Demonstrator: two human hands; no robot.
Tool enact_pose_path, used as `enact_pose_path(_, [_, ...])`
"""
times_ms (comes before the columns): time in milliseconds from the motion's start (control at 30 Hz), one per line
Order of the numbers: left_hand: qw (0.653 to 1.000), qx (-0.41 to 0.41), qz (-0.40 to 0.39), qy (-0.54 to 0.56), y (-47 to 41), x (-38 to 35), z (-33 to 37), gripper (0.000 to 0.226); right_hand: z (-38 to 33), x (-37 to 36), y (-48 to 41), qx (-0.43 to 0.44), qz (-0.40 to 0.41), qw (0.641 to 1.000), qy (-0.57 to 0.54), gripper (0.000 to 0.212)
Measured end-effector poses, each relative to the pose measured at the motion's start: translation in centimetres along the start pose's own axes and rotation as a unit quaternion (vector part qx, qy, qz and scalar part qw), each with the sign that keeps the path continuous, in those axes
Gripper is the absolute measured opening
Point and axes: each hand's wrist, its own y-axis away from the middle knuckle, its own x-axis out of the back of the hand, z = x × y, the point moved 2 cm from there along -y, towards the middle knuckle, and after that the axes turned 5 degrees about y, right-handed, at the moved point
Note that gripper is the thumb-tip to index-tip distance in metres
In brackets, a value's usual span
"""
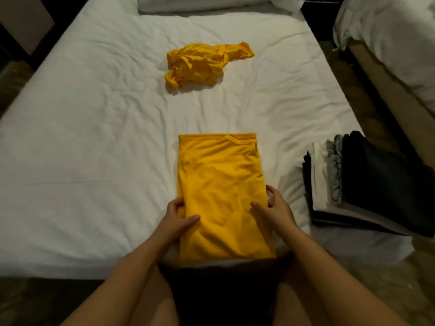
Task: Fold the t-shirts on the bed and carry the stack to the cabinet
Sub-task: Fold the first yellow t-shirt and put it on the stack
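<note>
— T-shirts, yellow: how many?
— Two. Folded yellow t-shirt [221, 191] at bed's [94, 137] near edge, crumpled yellow t-shirt [204, 63] mid-bed.
— Hands?
— Left hand [180, 214], right hand [274, 205]: pinching its side edges.
— Else?
— One folded stack [362, 182], right edge.

Dim room, warm low light. Wide bed [94, 137] under a rumpled white sheet, white pillows [200, 3] along its far edge. Second bed [395, 43] with white bedding off the right side, across a narrow strip of dark floor [329, 50]. Beyond the far-left corner, possibly a pale cabinet panel [26, 20], too dark to tell.
</note>
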Motion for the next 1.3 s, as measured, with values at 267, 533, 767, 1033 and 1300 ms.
enact_pose_path(267, [0.987,-0.081,0.037,-0.133,4.0,-0.3,-3.6,0.123,4.1,-0.7,5.6,-0.011,-0.011,1.0,-0.008,0.075])
enact_pose_path(533, [0.965,-0.049,0.155,-0.208,5.7,-0.2,-6.5,0.042,6.0,-2.2,8.6,-0.075,0.015,0.995,0.059,0.031])
enact_pose_path(767, [0.989,0.001,0.147,0.016,7.1,-1.1,-5.7,0.016,6.7,-2.7,9.6,-0.112,0.019,0.979,-0.168,0.014])
enact_pose_path(1033, [0.995,-0.088,-0.022,0.044,9.6,-0.8,-3.9,0.035,5.4,-1.2,11.0,0.062,0.005,0.983,-0.171,0.044])
enact_pose_path(1300, [0.973,-0.164,0.043,-0.155,8.4,0.4,-2.6,0.044,5.2,0.4,10.0,0.082,0.04,0.991,-0.097,0.037])
